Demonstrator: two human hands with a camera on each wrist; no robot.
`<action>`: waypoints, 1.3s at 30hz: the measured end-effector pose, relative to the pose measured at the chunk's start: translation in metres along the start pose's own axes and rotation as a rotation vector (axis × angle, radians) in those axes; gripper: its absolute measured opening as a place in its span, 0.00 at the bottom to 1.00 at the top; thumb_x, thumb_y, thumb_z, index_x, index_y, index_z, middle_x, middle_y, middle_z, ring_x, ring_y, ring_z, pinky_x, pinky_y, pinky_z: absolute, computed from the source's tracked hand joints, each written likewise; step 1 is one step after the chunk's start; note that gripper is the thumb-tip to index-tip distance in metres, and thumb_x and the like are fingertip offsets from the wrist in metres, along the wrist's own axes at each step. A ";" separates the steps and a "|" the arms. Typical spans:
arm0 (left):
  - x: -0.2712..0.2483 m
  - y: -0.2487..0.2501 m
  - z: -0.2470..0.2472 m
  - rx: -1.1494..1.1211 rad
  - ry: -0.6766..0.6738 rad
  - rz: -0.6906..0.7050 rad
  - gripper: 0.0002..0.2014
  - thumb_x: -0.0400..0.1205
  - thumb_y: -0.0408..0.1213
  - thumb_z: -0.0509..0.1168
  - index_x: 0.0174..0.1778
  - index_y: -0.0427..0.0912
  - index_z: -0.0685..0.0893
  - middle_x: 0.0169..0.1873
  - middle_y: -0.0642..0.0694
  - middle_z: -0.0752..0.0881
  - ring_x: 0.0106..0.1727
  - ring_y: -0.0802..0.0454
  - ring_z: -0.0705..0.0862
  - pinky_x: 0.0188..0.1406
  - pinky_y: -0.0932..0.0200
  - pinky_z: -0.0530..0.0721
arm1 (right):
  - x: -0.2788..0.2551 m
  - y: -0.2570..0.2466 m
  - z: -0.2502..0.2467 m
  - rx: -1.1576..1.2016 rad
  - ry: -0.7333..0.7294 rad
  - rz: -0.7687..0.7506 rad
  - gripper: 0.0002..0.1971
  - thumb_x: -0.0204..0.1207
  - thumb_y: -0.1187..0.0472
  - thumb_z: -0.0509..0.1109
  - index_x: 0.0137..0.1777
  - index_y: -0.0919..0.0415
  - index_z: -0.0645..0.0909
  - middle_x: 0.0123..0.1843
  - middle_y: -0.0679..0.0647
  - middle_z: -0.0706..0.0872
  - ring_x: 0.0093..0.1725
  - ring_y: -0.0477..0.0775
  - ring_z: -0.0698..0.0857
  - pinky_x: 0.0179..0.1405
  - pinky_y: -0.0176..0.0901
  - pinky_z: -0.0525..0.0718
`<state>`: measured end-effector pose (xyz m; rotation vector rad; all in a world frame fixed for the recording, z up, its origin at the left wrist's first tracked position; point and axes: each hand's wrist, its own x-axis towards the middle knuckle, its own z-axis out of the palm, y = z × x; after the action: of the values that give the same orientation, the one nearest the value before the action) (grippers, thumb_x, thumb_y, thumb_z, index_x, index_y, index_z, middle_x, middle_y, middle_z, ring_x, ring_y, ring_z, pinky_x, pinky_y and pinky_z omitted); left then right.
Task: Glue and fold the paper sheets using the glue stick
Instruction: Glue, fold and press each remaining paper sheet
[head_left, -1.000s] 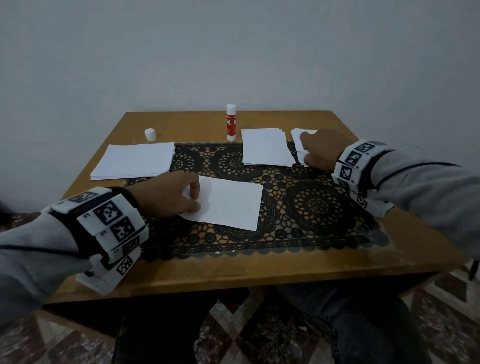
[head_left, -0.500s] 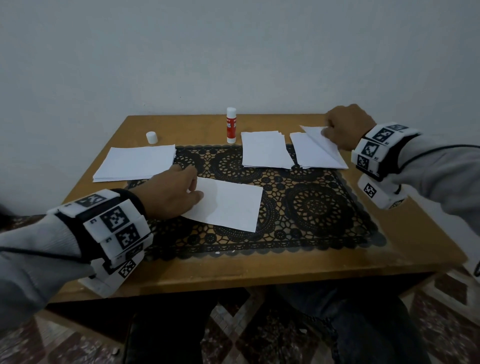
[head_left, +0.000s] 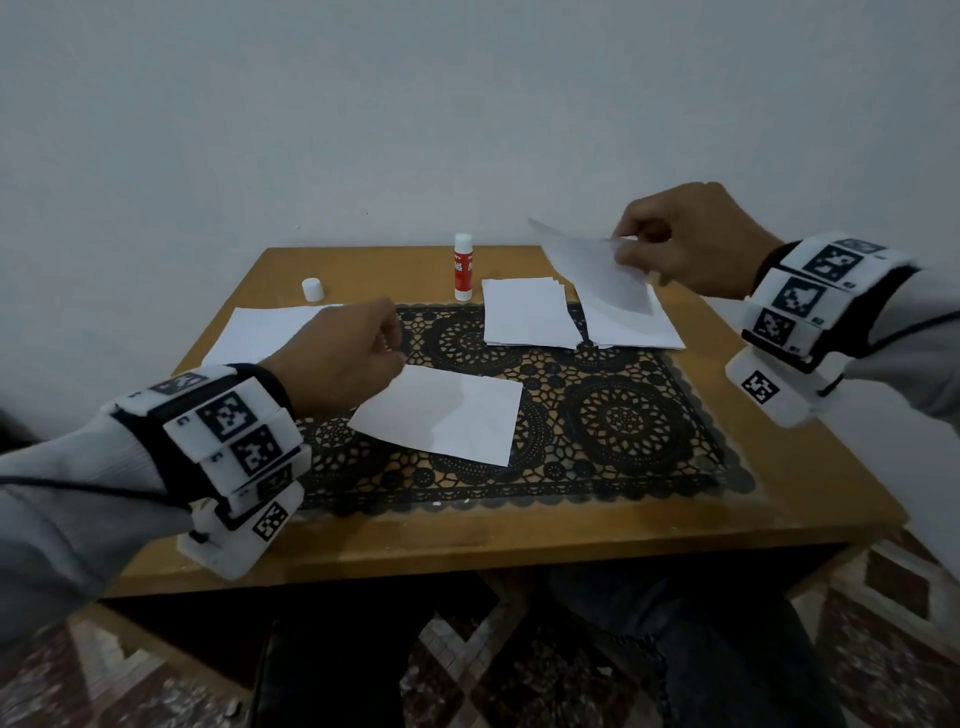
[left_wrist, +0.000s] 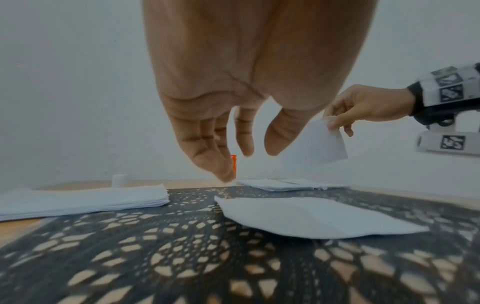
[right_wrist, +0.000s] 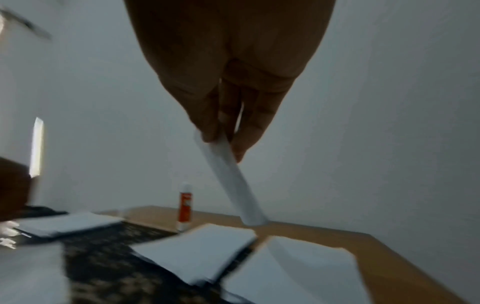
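The sheet in play (head_left: 597, 275) hangs in the air from your right hand (head_left: 691, 241), pinched at its upper edge between thumb and fingertips, its free end drooping toward the far-right stack (head_left: 639, 327) directly below your grip. Beside that stack, toward your other hand, lies a second small stack (head_left: 527, 312). A single sheet (head_left: 441, 415) lies flat on the lace mat (head_left: 618, 421), just under and ahead of your left hand (head_left: 343, 356), which hovers with fingers loosely curled and holds nothing. You appear to be at the fetching step: a fresh sheet lifted, no glue applied yet. The glue stick (head_left: 462, 267) stands upright and uncapped beyond the stacks, its cap (head_left: 312, 289) well apart. Next, I judge, you carry the pinched sheet to the mat without letting it curl, then free a hand for the stick.
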<state>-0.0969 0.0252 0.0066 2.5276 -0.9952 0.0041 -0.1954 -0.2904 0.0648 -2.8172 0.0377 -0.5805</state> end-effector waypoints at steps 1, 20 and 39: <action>0.003 0.003 -0.003 -0.104 0.023 -0.021 0.07 0.81 0.37 0.66 0.53 0.44 0.76 0.43 0.50 0.83 0.39 0.54 0.81 0.32 0.63 0.73 | -0.003 -0.011 -0.002 0.105 -0.024 -0.025 0.04 0.77 0.64 0.73 0.47 0.65 0.86 0.31 0.54 0.87 0.27 0.46 0.84 0.35 0.46 0.86; 0.014 -0.012 -0.020 -0.839 0.012 -0.213 0.13 0.82 0.28 0.64 0.61 0.30 0.83 0.54 0.40 0.88 0.49 0.50 0.88 0.46 0.58 0.89 | -0.017 -0.077 0.062 0.839 -0.114 0.302 0.09 0.78 0.64 0.73 0.40 0.66 0.76 0.34 0.65 0.86 0.24 0.56 0.84 0.18 0.41 0.81; 0.027 -0.024 0.004 -0.279 -0.176 -0.366 0.03 0.80 0.34 0.69 0.42 0.39 0.86 0.32 0.46 0.85 0.26 0.56 0.79 0.22 0.70 0.77 | -0.023 -0.086 0.089 0.641 -0.625 0.791 0.07 0.79 0.65 0.70 0.39 0.65 0.81 0.28 0.56 0.83 0.21 0.48 0.78 0.18 0.33 0.76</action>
<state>-0.0618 0.0213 -0.0016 2.4372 -0.5335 -0.4401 -0.1835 -0.1832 -0.0003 -1.9925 0.6666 0.4041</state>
